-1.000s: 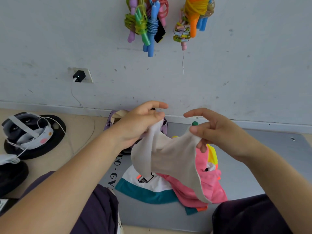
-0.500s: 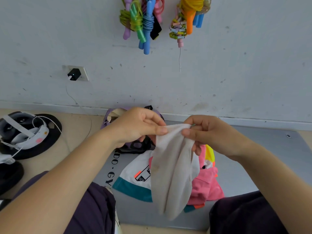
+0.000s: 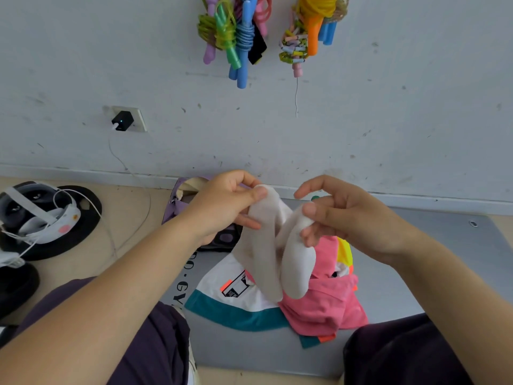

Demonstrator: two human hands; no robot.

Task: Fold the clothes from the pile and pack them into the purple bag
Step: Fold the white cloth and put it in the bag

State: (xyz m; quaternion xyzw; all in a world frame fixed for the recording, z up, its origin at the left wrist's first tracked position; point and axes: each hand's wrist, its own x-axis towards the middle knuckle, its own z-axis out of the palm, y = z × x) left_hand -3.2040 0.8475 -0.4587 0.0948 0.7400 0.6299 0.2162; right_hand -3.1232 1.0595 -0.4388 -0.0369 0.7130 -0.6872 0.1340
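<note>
**Two hands, one pale garment, above a grey mat**

A grey mat (image 3: 410, 279) lies on a beige floor against a scuffed white wall, where two bunches of coloured skipping ropes (image 3: 238, 37) hang at twelve o'clock. Partial lettering on the mat reads "GY". A charger (image 3: 122, 121) sits in the socket at ten o'clock. The left hand (image 3: 222, 207) and right hand (image 3: 341, 215) each pinch a top corner of one cream garment (image 3: 277, 251), hanging folded in two lobes. Below lies the pile (image 3: 305, 304): a white-and-teal piece, a pink one. The purple bag (image 3: 177, 201) lies behind the left hand.
</note>
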